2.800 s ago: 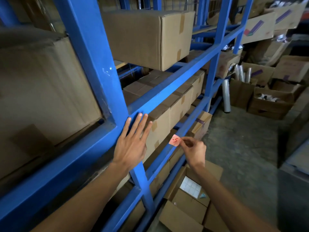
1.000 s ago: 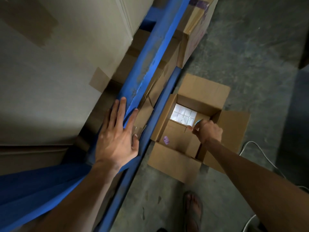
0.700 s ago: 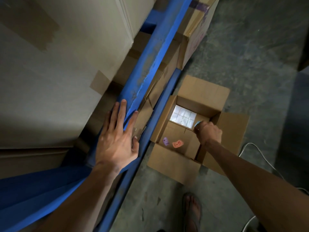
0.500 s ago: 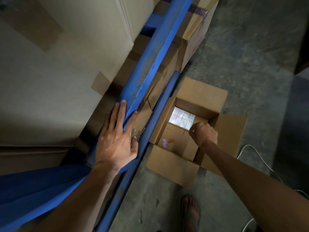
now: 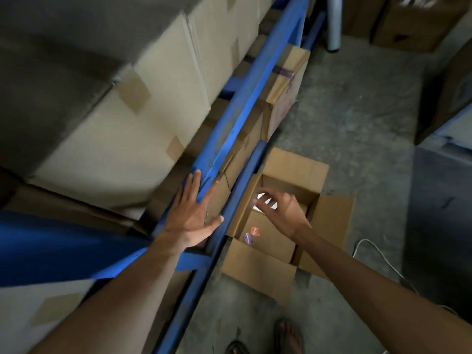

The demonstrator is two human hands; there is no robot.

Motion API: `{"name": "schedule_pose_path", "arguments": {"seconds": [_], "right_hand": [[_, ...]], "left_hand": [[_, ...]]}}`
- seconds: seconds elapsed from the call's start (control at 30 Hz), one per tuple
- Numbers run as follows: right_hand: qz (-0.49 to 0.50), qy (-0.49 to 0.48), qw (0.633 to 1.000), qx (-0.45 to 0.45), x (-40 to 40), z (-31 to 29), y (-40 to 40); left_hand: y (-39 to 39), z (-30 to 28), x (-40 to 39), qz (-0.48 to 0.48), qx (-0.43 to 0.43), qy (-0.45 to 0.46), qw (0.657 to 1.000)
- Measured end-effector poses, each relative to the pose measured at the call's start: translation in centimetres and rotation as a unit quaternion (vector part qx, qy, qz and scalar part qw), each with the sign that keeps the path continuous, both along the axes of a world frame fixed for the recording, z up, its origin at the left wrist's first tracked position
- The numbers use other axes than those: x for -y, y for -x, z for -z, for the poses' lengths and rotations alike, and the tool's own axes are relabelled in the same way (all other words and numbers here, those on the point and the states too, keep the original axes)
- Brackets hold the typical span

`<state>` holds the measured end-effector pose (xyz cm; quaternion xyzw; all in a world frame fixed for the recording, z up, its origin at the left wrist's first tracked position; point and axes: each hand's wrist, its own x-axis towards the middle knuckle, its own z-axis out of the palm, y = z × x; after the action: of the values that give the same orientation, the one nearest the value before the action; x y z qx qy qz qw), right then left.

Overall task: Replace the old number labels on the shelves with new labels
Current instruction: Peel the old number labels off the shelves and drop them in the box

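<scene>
White blank labels (image 5: 265,201) lie directly beneath the right hand (image 5: 279,210), whose fingers spread apart, holding nothing. Left hand (image 5: 191,218) rests flat on the blue shelf beam (image 5: 245,98), farther away.

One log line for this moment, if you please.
left hand: flat on rack | right hand: open over box | orange label: in box

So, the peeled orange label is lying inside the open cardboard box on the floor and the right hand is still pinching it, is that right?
Not quite: the head view shows the orange label lying in the open cardboard box, but the right hand is above it with fingers spread, holding nothing.
</scene>
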<state>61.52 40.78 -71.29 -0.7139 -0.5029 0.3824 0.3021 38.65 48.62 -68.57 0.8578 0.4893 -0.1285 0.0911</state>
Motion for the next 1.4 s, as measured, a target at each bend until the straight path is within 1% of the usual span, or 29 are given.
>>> {"name": "schedule_pose_path", "arguments": {"seconds": [0.03,0.1,0.27,0.3,0.47,0.53,0.67,0.83,0.97,1.0,1.1,1.2,1.27,1.33,1.4], "right_hand": [[-0.010,-0.013,1.000,-0.007,0.1,-1.6,0.1],[-0.022,-0.049,0.998,-0.018,0.1,-6.1,0.2],[0.006,-0.149,0.988,-0.028,0.4,-16.6,0.6],[0.007,-0.157,0.987,-0.030,0.4,-17.8,0.8],[0.005,-0.249,0.967,-0.045,1.0,-28.8,1.4],[0.006,-0.279,0.959,-0.050,1.1,-33.1,1.8],[-0.011,-0.349,0.935,-0.067,1.9,-41.3,3.1],[-0.045,-0.414,0.905,-0.088,2.4,-48.3,5.4],[-0.064,-0.462,0.878,-0.104,2.6,-53.7,7.7],[-0.077,-0.474,0.870,-0.114,2.5,-55.2,8.5],[-0.111,-0.498,0.849,-0.141,2.4,-58.8,10.4],[-0.118,-0.524,0.829,-0.159,1.9,-62.9,12.2],[-0.116,-0.542,0.818,-0.156,1.4,-65.9,13.2],[-0.110,-0.554,0.810,-0.156,0.9,-69.0,14.0],[-0.101,-0.570,0.802,-0.147,0.1,-71.9,14.5]], "left_hand": [[-0.2,-0.9,0.5,0.000,0.002,0.003,1.000],[-0.7,-4.3,1.4,-0.003,0.013,-0.026,1.000],[-3.1,-14.2,3.6,-0.048,0.114,-0.099,0.987],[-3.4,-15.5,3.9,-0.051,0.128,-0.106,0.985],[-4.0,-26.3,5.7,-0.012,0.210,-0.155,0.965],[-4.0,-30.8,6.2,-0.010,0.229,-0.197,0.953],[-3.3,-39.2,7.7,-0.010,0.272,-0.299,0.914],[-1.4,-47.0,9.1,-0.026,0.305,-0.400,0.864],[0.9,-53.0,10.3,-0.016,0.328,-0.505,0.798],[1.8,-54.6,10.5,-0.014,0.330,-0.531,0.781],[3.6,-58.1,11.3,-0.018,0.307,-0.590,0.746],[5.0,-61.4,11.8,-0.032,0.271,-0.634,0.723],[5.6,-63.3,11.7,-0.034,0.250,-0.656,0.712],[6.2,-65.2,11.3,-0.042,0.213,-0.673,0.707],[6.7,-66.6,10.4,-0.062,0.176,-0.676,0.713]]}}
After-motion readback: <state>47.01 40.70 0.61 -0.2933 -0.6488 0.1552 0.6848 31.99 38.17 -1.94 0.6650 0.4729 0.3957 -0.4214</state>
